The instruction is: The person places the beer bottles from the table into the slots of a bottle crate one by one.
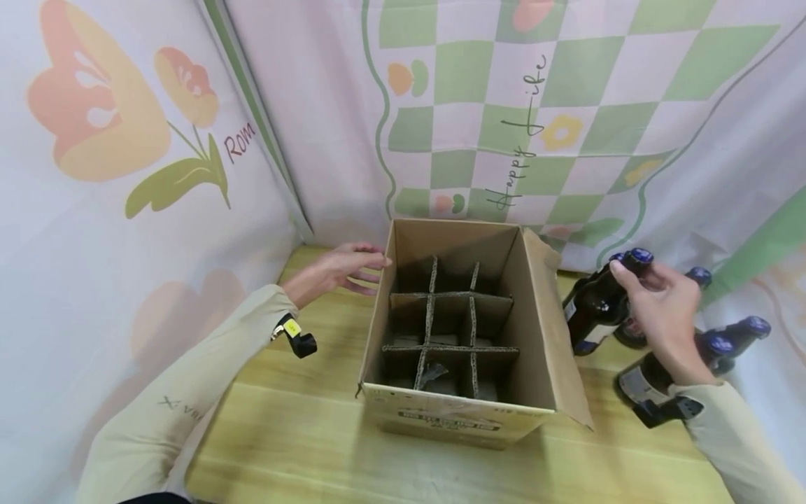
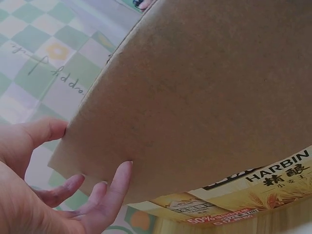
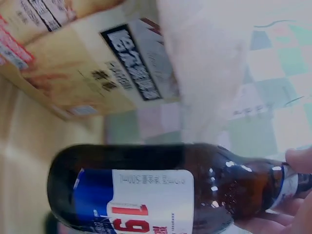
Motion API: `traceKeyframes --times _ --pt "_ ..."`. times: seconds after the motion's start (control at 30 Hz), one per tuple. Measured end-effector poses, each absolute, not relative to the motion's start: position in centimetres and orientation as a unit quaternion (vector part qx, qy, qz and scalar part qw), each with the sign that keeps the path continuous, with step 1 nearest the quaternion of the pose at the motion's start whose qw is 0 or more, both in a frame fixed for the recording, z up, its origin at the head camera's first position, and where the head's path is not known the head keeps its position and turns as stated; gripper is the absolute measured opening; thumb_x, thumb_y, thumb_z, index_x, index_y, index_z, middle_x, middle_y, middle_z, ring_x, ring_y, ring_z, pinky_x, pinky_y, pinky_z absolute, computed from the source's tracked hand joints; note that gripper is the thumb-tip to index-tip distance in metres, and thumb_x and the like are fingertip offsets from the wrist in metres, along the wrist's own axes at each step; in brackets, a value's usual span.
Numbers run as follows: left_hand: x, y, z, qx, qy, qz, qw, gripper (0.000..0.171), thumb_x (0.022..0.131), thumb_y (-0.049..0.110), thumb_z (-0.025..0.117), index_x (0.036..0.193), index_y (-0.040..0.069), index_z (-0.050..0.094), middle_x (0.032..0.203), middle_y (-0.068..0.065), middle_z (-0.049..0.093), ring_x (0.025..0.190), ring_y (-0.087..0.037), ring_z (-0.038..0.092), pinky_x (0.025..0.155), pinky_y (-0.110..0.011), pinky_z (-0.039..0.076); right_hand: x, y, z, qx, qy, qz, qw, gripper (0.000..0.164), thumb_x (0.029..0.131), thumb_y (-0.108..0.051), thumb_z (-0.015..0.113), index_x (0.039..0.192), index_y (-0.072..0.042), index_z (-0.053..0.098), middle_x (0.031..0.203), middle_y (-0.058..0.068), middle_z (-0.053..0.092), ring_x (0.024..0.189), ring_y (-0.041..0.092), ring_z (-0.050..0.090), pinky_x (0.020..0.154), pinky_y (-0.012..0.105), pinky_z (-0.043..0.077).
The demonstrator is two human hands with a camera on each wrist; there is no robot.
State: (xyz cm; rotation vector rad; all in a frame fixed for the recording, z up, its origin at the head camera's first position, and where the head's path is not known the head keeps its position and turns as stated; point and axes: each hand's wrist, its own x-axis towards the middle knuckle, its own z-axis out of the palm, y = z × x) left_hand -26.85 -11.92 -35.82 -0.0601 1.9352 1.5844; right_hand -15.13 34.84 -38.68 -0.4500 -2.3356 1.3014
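An opened cardboard beer carton [image 1: 535,329] stands on the table, with a cardboard divider [image 1: 450,297] forming cells inside. My left hand [image 1: 354,267] is at the carton's left side, its thumb at the upper edge and its fingers loosely spread along the outer wall [image 2: 195,97]. To the right of the carton, my right hand [image 1: 667,308] grips a brown glass beer bottle [image 1: 595,308] by its neck, just below the blue cap. The bottle's blue-and-white label [image 3: 151,200] faces the right wrist camera. A dark scrap [image 1: 433,372] lies in a front cell.
Several more brown beer bottles [image 1: 645,381] with blue caps stand at the right of the table, around and under my right forearm. A side flap [image 1: 557,336] hangs outward from the carton's right wall. Printed curtains [image 1: 334,126] close off the back and sides.
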Motion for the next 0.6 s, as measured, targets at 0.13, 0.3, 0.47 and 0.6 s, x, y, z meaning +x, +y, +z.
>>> traceKeyframes --times 0.13,0.3,0.47,0.6 --pt "-26.7 -11.8 -35.8 -0.022 0.728 0.608 0.316 0.063 0.1 0.017 0.072 0.154 0.005 0.042 0.15 -0.021 0.053 0.133 -0.042 0.057 0.092 -0.046 0.066 -14.5 34.8 -37.1 -0.132 -0.852 0.452 0.229 0.015 0.094 -0.036 0.08 0.1 -0.023 0.075 0.073 -0.037 0.066 0.056 -0.004 0.063 0.049 0.01 0.051" --pt "-26.5 -11.8 -35.6 -0.019 0.724 0.612 0.318 0.064 0.1 0.017 0.072 0.154 0.005 0.041 0.151 -0.022 0.052 0.134 -0.042 0.056 0.092 -0.047 0.066 -14.1 34.7 -34.8 -0.113 -0.846 0.456 0.254 0.017 0.094 -0.028 0.08 0.108 -0.019 0.077 0.079 -0.036 0.068 0.069 -0.011 0.064 0.065 0.001 0.051" --pt "-26.5 -12.0 -35.7 -0.017 0.723 0.613 0.319 0.066 0.099 0.018 0.072 0.155 0.004 0.041 0.151 -0.021 0.053 0.136 -0.042 0.054 0.093 -0.047 0.066 -14.1 34.1 -32.6 -0.119 -0.822 0.477 0.287 0.016 0.094 -0.024 0.081 0.106 -0.014 0.079 0.077 -0.027 0.071 0.06 -0.004 0.062 0.053 0.006 0.049" --pt "-26.5 -12.2 -35.9 -0.016 0.725 0.613 0.314 0.065 0.099 0.019 0.072 0.154 0.003 0.041 0.15 -0.021 0.053 0.135 -0.041 0.055 0.092 -0.047 0.066 -14.2 33.6 -30.9 -0.141 -0.797 0.502 0.305 0.017 0.092 -0.022 0.082 0.107 -0.015 0.08 0.077 -0.021 0.073 0.054 0.001 0.058 0.046 0.01 0.046"
